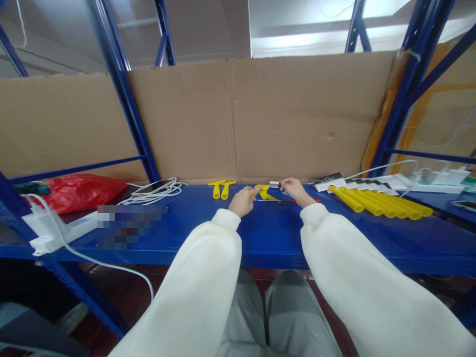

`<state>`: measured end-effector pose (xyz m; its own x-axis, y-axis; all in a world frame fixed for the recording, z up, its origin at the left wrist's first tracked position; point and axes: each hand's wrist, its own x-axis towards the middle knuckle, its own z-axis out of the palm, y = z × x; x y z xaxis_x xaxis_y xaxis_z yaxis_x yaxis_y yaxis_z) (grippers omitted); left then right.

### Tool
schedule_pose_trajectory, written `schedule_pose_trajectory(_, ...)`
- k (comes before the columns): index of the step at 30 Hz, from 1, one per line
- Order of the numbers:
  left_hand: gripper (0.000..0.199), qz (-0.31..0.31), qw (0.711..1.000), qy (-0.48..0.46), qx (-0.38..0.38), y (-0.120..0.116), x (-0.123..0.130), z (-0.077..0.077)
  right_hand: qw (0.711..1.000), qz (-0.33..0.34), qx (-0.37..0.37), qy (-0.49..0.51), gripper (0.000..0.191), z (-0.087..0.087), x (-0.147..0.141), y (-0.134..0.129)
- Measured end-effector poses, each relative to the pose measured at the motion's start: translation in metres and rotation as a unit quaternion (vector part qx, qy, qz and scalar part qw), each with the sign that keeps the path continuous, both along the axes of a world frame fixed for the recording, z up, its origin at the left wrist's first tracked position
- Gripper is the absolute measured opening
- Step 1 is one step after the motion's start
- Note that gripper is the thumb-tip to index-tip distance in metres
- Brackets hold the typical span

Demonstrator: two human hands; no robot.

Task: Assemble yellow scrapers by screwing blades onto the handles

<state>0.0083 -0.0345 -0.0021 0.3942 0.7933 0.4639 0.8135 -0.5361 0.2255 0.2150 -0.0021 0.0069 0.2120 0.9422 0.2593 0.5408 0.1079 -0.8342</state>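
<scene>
My left hand point(242, 201) is closed at the near edge of a yellow plastic piece point(264, 192), its fingers gripping it above the blue shelf. To the right, my right hand point(293, 190) has its fingertips pinched together beside a small silvery-white piece point(274, 184); what lies between those fingers is too small to tell. Under both hands runs a thin metal rod point(273, 201), with red parts showing by my right wrist, which partly covers them. Left of my left hand, two yellow T-shaped pieces point(216, 190) sit side by side on the shelf.
Several yellow tube handles point(372, 202) with black and white ends lie in a row at right, beside a black-and-white packet point(327, 181). At left are coiled white cable point(163, 191), a red plastic bag point(84, 191) and a power strip point(74, 230). Cardboard point(260, 119) stands behind.
</scene>
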Motion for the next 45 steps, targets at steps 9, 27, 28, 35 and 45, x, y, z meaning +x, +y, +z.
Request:
schedule_pose_trajectory(9,0.057,-0.021,0.937,-0.345,-0.041,0.011,-0.003,0.005,0.947,-0.058,-0.060,-0.311,0.033,-0.017,0.039,0.014)
schedule_pose_trajectory(27,0.073,0.023,0.772,-0.503,-0.388,0.001,0.005,0.010,0.922,-0.006,-0.043,-0.385,0.037,-0.010,0.026,0.009)
schedule_pose_trajectory(28,0.073,0.021,0.772,-0.503,-0.389,0.000,0.005,0.009,0.921,-0.002,-0.045,-0.387,0.036,-0.010,0.025,0.008)
schedule_pose_trajectory(35,0.072,0.004,0.775,-0.492,-0.397,-0.008,0.009,0.011,0.918,0.008,-0.046,-0.395,0.029,-0.007,0.019,0.004)
schedule_pose_trajectory(45,0.075,-0.007,0.756,-0.506,-0.416,-0.011,0.009,0.014,0.913,-0.016,-0.056,-0.405,0.026,-0.005,0.016,0.004)
